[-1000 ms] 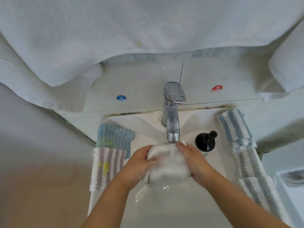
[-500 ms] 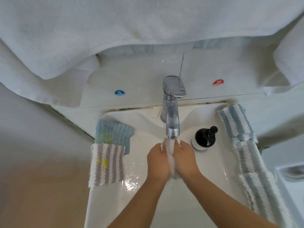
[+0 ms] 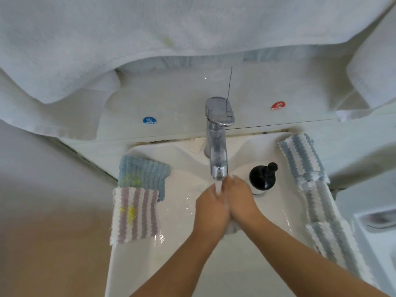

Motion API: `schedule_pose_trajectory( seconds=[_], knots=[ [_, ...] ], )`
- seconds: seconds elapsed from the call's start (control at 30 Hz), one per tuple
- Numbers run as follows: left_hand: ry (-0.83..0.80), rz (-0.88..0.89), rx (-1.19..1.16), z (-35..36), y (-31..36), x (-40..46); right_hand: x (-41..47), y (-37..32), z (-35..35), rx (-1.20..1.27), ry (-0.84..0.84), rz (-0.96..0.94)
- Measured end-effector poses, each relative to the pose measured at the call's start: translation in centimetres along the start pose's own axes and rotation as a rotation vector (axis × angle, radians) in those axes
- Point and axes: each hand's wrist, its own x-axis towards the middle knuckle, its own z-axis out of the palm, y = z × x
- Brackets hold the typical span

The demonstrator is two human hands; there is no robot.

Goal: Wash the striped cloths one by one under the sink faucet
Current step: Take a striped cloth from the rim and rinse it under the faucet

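squeezing white cloth (image 3: 231,228) mostly hidden, left hand (image 3: 211,207), right hand (image 3: 241,197) grips clasping it

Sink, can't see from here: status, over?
Left hand and right hand squeeze white cloth under running faucet. Nothing in the way.

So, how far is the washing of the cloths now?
In hand: the left hand and right hand squeeze a white cloth under the running faucet. Left, it seems: the purple-striped cloth and blue cloth on the sink's left edge show yellow stains. The blue-striped cloths along the right edge may be finished, but that cannot be confirmed.
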Motion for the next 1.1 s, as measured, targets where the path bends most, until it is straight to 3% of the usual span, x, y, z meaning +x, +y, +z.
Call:
schedule_pose_trajectory(
  seconds=[0.17, 0.3, 0.47, 0.6, 0.77, 0.9, 1.1],
  knots=[
    [0.071, -0.007, -0.022, -1.1, 0.3, 1.1, -1.9, 0.4, 0.7, -0.149, -0.108, -0.126],
    [-0.03, 0.071, -0.002, -0.7, 0.0, -0.4, -0.4, -0.3, -0.1, -0.049, -0.015, -0.193],
    [0.064, 0.041, -0.078, -1.6, -0.2, 0.8, -2.1, -0.2, 0.9, -0.371, -0.133, -0.211],
    [-0.036, -0.018, -0.163, -0.7, 0.1, -0.7, -0.3, -0.9, -0.2, -0.16, -0.001, -0.147],
    [0.082, 0.006, -0.187, -1.5, 0.4, 0.7, -2.6, -1.0, 0.6, -0.267, -0.081, -0.22],
    [-0.038, 0.011, -0.046, -0.4, 0.1, -0.4, -0.4, -0.6, -0.3, -0.184, 0.003, -0.194],
    [0.098, 0.002, -0.191, -1.6, 0.3, 0.6, -2.0, -0.3, 1.0, -0.208, -0.074, -0.15]
  ],
)
